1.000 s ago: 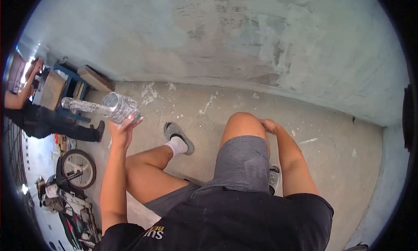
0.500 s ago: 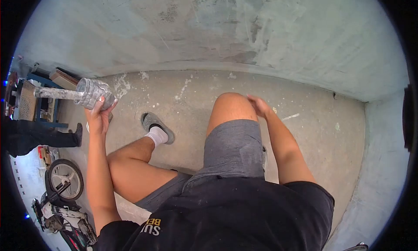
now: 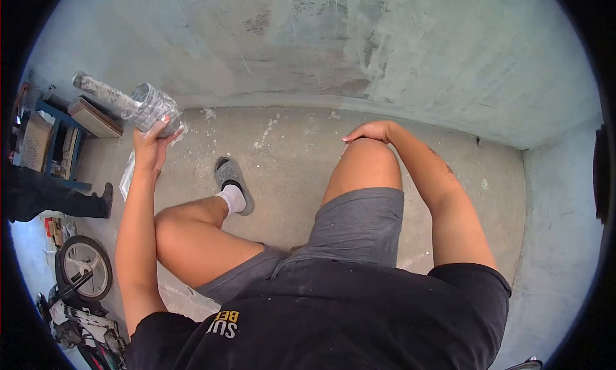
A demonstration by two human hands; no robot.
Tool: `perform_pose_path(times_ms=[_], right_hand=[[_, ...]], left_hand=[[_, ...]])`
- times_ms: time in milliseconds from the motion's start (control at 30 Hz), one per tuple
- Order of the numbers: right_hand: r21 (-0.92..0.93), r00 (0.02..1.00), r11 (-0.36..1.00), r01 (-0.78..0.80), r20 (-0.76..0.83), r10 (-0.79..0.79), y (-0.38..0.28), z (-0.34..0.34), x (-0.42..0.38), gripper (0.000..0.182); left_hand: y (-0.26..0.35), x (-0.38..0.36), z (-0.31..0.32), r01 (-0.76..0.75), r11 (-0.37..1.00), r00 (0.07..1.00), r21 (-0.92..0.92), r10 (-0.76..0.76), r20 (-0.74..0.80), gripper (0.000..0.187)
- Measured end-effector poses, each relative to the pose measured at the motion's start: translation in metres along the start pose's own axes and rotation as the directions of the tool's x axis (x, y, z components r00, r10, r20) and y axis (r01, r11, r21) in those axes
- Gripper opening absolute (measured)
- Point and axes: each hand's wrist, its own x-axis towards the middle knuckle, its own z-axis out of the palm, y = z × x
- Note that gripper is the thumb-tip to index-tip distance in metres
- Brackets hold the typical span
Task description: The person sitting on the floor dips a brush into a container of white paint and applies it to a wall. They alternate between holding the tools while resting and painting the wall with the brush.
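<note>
A smeared container [image 3: 157, 107], a long coated handle [image 3: 106, 94] at its mouth, is up and left of the gray slipper [image 3: 229, 172], the left hand [image 3: 154, 142] clamped around it. Right of the slipper, the right hand [image 3: 373, 131] rests on the knee [image 3: 372, 159]; its finger spread I cannot tell. Beyond the slipper is a patchy wall [image 3: 289, 49].

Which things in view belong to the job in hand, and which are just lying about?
Apparently for the job:
see-through, grey-smeared, plastic-looking cup with a long, grey-smeared handle, in the left hand
patchy grey-green wall

Apparently just lying about:
blue rectangular rack
brown, flat, wood-like board
round, black-tyred wheel with pale spokes
</note>
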Motion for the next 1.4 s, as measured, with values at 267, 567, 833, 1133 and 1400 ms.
perform_pose_path(times_ms=[267,567,833,1133,1400], right_hand=[[0.111,0.989,0.984,0.139,0.045,-0.144,0.006,0.02,-0.07,0.048],[-0.302,0.882,0.877,0.373,-0.177,-0.436,-0.042,0.058,-0.121,0.04],[-0.263,0.543,0.746,0.612,-0.545,-0.639,-0.057,0.08,-0.142,0.04],[-0.909,0.135,0.347,0.232,-0.323,-0.937,-0.02,0.136,-0.091,0.026],[-0.849,0.438,0.476,-0.229,-0.526,-0.729,-0.047,0.166,-0.097,0.025]], left_hand=[[-0.001,0.029,0.046,-0.02,0.999,0.993,0.048,0.014,0.114,0.052],[0.018,-0.013,0.072,-0.029,0.999,0.981,-0.023,0.033,0.192,0.059],[0.015,-0.052,0.038,-0.025,1.0,0.99,-0.007,0.026,0.135,0.059],[-0.007,-0.109,0.015,-0.008,1.0,1.0,-0.001,0.008,0.028,0.062],[-0.08,-0.133,0.028,0.054,0.995,0.996,0.086,-0.06,0.062,0.068]])
